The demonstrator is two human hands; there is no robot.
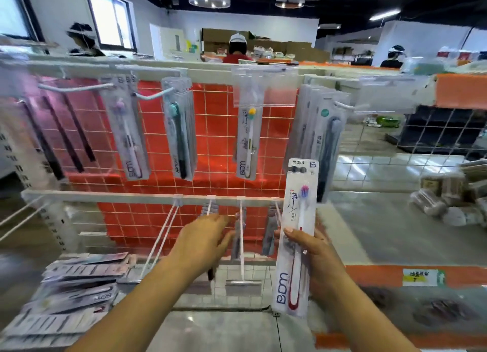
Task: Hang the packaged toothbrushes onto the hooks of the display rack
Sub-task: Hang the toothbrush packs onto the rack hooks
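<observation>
The packaged toothbrush [296,235] with the red and white handle stands upright at the near right, with its hang hole at the top, so it is ready to slide onto a hook. The right hand [316,256] grips it around the middle, thumb across the front and fingers curled behind; this leaves the top end free.

The left hand [204,239] reaches to the lower hooks [241,235], with its fingers stretched out and loosely spread. It seems to touch a pack hanging there, maybe to steady it, but the blur makes this uncertain.

Further away, the upper row of the display rack [158,73] already carries several packs, and one upper hook [76,88] at the far left looks bare. At the near left a pile of packs [68,293] lies flat, close to the hands, probably as the supply to hang.
</observation>
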